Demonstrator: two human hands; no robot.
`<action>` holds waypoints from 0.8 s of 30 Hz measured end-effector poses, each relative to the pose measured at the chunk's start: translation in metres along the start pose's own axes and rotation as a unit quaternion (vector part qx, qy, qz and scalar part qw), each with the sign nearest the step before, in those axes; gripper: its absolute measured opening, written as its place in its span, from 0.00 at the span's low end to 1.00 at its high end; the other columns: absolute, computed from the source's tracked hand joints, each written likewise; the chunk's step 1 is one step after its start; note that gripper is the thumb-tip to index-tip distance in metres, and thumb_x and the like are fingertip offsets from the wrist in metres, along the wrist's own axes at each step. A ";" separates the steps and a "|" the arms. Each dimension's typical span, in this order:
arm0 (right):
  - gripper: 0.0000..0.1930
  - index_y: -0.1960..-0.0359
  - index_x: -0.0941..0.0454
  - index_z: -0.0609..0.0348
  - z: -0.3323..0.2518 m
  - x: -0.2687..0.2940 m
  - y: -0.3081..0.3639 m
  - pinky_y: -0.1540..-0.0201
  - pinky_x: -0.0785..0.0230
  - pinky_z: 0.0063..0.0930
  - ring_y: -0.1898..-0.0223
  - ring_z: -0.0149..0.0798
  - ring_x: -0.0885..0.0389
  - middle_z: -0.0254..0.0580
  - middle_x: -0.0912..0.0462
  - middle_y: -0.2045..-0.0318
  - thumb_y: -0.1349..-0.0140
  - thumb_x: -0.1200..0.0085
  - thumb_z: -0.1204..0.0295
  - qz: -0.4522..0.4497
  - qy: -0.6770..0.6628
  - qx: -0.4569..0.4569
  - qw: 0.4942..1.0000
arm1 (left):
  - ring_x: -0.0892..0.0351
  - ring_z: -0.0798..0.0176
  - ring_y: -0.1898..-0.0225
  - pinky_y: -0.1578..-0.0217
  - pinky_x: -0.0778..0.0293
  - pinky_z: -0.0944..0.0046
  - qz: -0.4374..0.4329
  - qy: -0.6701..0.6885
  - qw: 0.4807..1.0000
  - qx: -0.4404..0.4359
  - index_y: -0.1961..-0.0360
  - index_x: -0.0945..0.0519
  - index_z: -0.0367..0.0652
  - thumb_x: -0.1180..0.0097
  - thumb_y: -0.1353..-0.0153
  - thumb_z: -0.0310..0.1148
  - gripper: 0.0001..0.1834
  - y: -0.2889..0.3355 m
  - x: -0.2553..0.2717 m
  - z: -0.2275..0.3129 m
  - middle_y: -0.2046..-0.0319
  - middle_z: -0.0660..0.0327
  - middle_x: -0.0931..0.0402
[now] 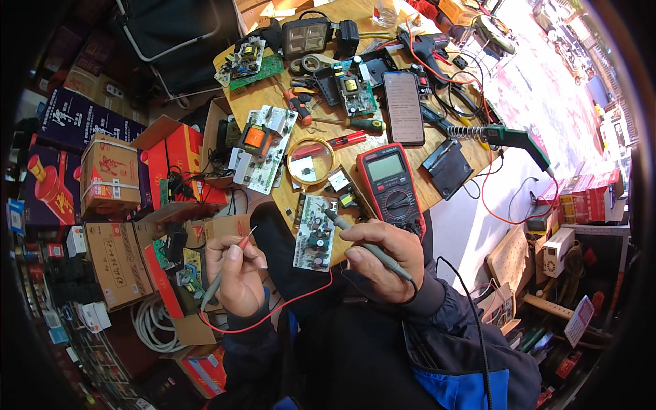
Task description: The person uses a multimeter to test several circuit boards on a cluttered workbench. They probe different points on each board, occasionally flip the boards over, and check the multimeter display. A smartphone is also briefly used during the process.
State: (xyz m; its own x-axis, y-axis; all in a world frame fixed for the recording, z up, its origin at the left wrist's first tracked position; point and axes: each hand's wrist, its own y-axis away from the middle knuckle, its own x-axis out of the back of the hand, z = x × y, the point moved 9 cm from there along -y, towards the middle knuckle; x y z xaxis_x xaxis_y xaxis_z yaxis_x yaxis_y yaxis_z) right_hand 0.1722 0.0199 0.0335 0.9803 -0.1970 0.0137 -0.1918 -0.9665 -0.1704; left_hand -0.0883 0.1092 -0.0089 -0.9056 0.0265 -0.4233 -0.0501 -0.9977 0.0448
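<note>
My left hand [236, 277] is closed on a multimeter probe with a red tip section [244, 241], its bare point up and apart from the board. A red lead hangs from this probe and curves to the right. My right hand [393, 263] pinches a grey probe [342, 222], whose dark tip lies over the upper right of a white circuit board [305, 239]. Whether that tip touches the board I cannot tell. The board rests at the table's near edge and carries capacitors and a green coil. Just beyond my right hand lies a red multimeter [388, 176].
On the wooden table [435, 195] lie a magnifying glass [311, 158], a phone [404, 109], screwdrivers and several other circuit boards [263, 152]. A green soldering iron [516, 140] sits in a spring holder at the right edge. Cardboard boxes [119, 263] stand at the left.
</note>
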 end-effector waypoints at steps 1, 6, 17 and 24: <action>0.13 0.44 0.15 0.64 -0.001 -0.001 0.000 0.60 0.22 0.30 0.67 0.37 0.13 0.45 0.14 0.66 0.26 0.36 0.73 -0.011 0.015 0.004 1.000 | 0.22 0.62 0.71 0.67 0.22 0.64 -0.002 0.004 1.000 0.003 0.48 0.24 0.35 0.44 0.25 0.29 0.10 0.001 0.000 0.000 0.66 0.54 0.20; 0.17 0.39 0.18 0.70 -0.005 -0.005 0.003 0.59 0.20 0.27 0.66 0.34 0.11 0.45 0.13 0.66 0.20 0.43 0.69 -0.026 0.028 -0.003 0.999 | 0.24 0.64 0.73 0.70 0.24 0.64 0.006 0.006 1.000 0.002 0.47 0.23 0.36 0.45 0.24 0.30 0.10 0.006 0.005 -0.001 0.68 0.56 0.22; 0.05 0.48 0.21 0.65 -0.022 0.003 -0.004 0.56 0.19 0.31 0.62 0.39 0.09 0.48 0.12 0.63 0.21 0.43 0.78 0.024 0.149 0.065 0.986 | 0.27 0.67 0.75 0.72 0.27 0.65 -0.014 -0.004 1.000 0.001 0.45 0.17 0.36 0.46 0.21 0.32 0.12 0.016 0.007 -0.001 0.70 0.59 0.25; 0.13 0.56 0.31 0.62 -0.009 0.082 -0.066 0.48 0.24 0.46 0.52 0.64 0.15 0.59 0.13 0.51 0.30 0.35 0.75 0.093 0.426 0.054 0.898 | 0.28 0.67 0.75 0.72 0.27 0.66 -0.018 0.007 1.000 0.001 0.45 0.17 0.36 0.46 0.21 0.31 0.12 0.018 0.011 0.001 0.71 0.60 0.25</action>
State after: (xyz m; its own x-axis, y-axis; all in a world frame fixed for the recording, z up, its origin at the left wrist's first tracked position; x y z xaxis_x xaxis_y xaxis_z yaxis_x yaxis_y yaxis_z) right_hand 0.2643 0.0660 0.0544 0.5303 -0.4532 0.7165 -0.2981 -0.8908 -0.3429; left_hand -0.0999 0.0917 -0.0119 -0.8969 0.0623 -0.4379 -0.0841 -0.9960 0.0305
